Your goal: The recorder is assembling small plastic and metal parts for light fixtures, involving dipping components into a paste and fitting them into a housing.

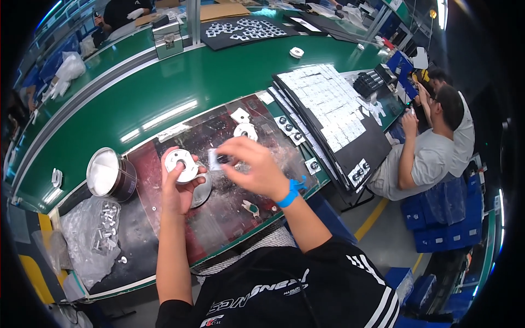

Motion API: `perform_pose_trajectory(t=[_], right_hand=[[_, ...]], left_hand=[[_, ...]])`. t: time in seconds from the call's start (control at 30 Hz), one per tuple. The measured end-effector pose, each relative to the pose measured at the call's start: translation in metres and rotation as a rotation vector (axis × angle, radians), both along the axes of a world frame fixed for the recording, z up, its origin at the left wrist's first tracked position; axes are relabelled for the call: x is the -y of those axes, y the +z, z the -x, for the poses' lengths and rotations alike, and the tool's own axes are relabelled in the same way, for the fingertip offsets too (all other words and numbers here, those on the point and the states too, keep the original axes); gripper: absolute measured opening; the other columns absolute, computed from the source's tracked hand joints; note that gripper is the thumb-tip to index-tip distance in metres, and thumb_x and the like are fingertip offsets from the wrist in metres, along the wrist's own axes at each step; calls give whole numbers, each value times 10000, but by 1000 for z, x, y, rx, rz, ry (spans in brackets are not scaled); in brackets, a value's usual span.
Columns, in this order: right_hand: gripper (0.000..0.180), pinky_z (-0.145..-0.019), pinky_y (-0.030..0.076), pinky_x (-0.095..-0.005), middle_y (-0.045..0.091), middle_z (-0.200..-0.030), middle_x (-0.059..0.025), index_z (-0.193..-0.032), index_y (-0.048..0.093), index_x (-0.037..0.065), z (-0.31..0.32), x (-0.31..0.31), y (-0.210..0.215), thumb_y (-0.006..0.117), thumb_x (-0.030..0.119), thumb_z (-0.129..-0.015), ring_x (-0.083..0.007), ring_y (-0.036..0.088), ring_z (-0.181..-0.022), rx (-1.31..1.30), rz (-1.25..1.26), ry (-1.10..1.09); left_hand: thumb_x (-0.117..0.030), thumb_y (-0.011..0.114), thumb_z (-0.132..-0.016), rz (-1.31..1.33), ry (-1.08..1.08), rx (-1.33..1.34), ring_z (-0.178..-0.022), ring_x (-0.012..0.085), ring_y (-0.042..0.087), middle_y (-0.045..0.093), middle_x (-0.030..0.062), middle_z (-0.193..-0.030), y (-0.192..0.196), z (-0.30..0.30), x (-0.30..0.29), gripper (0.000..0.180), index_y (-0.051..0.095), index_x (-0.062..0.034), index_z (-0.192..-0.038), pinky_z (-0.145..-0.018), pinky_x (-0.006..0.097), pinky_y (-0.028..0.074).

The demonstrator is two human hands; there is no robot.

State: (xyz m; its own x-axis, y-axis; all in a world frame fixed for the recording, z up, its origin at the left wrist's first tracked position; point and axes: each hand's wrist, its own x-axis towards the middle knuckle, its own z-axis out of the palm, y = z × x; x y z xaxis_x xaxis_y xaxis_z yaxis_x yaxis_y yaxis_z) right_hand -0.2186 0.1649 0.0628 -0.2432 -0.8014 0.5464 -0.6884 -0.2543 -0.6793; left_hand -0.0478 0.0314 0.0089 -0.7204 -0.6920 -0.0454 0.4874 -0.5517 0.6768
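Observation:
My left hand (pixel 176 192) holds up a round white plastic housing (pixel 188 172), its thumb pressed on the part near a central opening. To its right, my right hand (pixel 256 167), with a blue band at the wrist, pinches a small white square piece with a black round part (pixel 221 159); motion blurs it slightly. The two held parts are close but apart. Beneath my hands a round metal disc (pixel 202 192) is partly covered by my left hand. Just beyond my right hand, another round white housing (pixel 246 131) and a white flat part (pixel 239 115) lie on the worn dark-red mat (pixel 158 210).
An open tin (pixel 127 180) with white contents stands at left, beside a plastic bag (pixel 82 235) of small parts. Stacked black boards (pixel 377 143) bear many white squares at right. A green conveyor (pixel 229 76) runs behind. A co-worker (pixel 432 153) sits at right.

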Motion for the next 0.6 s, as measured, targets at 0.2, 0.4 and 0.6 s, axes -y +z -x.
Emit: perform_pose_trajectory(t=[0.2,0.4,0.6], right_hand=[[305,-818,522,-337,610,-1051,-116,-1076,668,19,-16,63,7,698,19,-772,-269,622,-957,-36,63,334],[522,-789,541,-284,559,-1215,-84,-1238,619,88,-22,87,-7,777,46,-742,-187,590,-1069,143,3,409],[643,-913,461,-313,611,-1243,-141,-1330,495,-9,-24,92,-46,790,22,-759,-194,586,-1118,597,-61,425]], left_hand=[[105,665,-766,10,222,-46,-1030,212,614,595,100,-1142,-2,-8,9,737,365,-155,-1387,-844,351,560],[139,681,-745,-63,334,-85,-1066,221,605,580,82,-1152,-18,-9,19,749,395,-176,-1362,-858,349,562],[148,654,-778,-166,263,-86,-1075,232,607,577,102,-1171,-18,-7,20,710,386,-179,-1348,-862,397,571]])
